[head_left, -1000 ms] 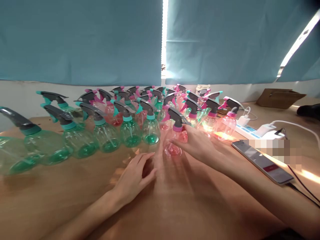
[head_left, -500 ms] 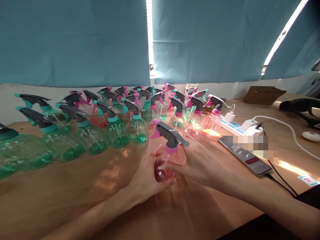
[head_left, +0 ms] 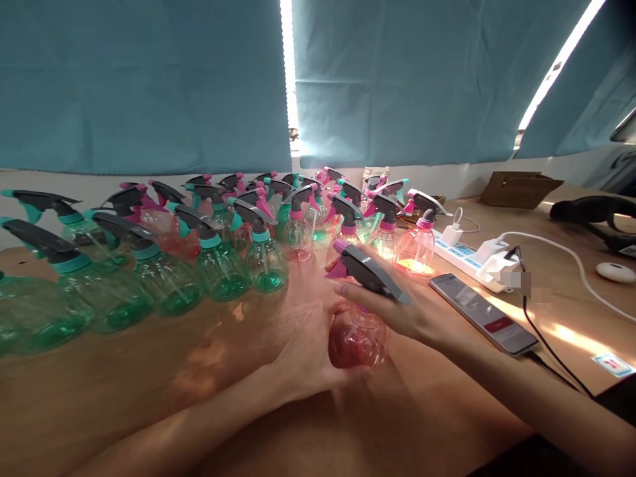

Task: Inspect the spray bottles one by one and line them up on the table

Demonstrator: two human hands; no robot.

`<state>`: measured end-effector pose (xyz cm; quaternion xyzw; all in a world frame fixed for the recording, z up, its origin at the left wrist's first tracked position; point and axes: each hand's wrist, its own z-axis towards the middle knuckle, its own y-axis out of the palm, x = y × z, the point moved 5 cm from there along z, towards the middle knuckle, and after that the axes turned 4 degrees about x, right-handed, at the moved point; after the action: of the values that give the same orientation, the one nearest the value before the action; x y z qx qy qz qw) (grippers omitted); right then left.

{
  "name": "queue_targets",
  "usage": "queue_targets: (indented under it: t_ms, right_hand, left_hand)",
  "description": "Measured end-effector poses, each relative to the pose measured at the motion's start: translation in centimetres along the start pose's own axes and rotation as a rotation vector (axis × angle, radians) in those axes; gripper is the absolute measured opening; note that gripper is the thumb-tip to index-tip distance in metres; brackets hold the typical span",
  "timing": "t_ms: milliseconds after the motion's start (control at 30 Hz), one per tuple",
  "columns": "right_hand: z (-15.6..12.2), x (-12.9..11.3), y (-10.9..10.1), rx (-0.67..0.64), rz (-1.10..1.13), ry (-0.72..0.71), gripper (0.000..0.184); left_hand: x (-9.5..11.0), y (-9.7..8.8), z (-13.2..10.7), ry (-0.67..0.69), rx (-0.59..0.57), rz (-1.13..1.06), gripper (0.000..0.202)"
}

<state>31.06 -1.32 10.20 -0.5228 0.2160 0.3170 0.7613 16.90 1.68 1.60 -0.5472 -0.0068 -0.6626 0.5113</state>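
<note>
A pink spray bottle point(head_left: 358, 339) with a grey trigger head and pink nozzle stands on the wooden table point(head_left: 124, 391) right in front of me. My left hand point(head_left: 311, 351) wraps round its round body from the left. My right hand point(head_left: 392, 310) grips it at the neck, just under the grey trigger head point(head_left: 370, 273). Behind it stand several rows of green spray bottles point(head_left: 218, 262) and pink spray bottles point(head_left: 416, 242), all with grey trigger heads.
A phone point(head_left: 483, 313) lies to the right, plugged into a black cable. Behind it sit a white power strip point(head_left: 472, 257) with chargers, a cardboard box point(head_left: 521, 188) and a white mouse point(head_left: 615, 271). Blue blinds point(head_left: 149, 79) cover the windows behind the table.
I pulled the pink bottle out of the rows and nearer to me. My left hand came up from the table and closed round its body; my right hand shifted up to the neck.
</note>
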Motion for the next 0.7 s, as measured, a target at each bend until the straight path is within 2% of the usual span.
queue_targets:
  t_ms: [167, 333, 400, 500, 600, 700]
  right_hand:
    - [0.6, 0.6, 0.5, 0.034, 0.097, 0.003, 0.03]
    - [2.5, 0.9, 1.5, 0.1, 0.36, -0.133, 0.01]
    - [3.1, 1.3, 1.6, 0.134, 0.401, -0.169, 0.01]
    - [3.5, 2.2, 1.5, 0.139, 0.393, -0.114, 0.01]
    - [3.7, 2.4, 1.4, 0.115, 0.38, -0.071, 0.012]
    - [4.0, 2.0, 1.3, 0.101, 0.366, -0.106, 0.01]
  left_hand:
    - [-0.6, -0.8, 0.2, -0.026, -0.045, 0.191, 0.081]
    - [-1.6, -2.4, -0.3, -0.034, -0.155, 0.396, 0.073]
    - [-2.3, -3.2, -0.7, -0.059, -0.178, 0.463, 0.066]
    - [-3.1, -4.0, -1.3, -0.089, -0.212, 0.525, 0.059]
    - [-3.4, -4.2, -1.7, -0.085, -0.232, 0.563, 0.058]
    - [-3.3, -4.2, -1.8, -0.062, -0.223, 0.569, 0.057]
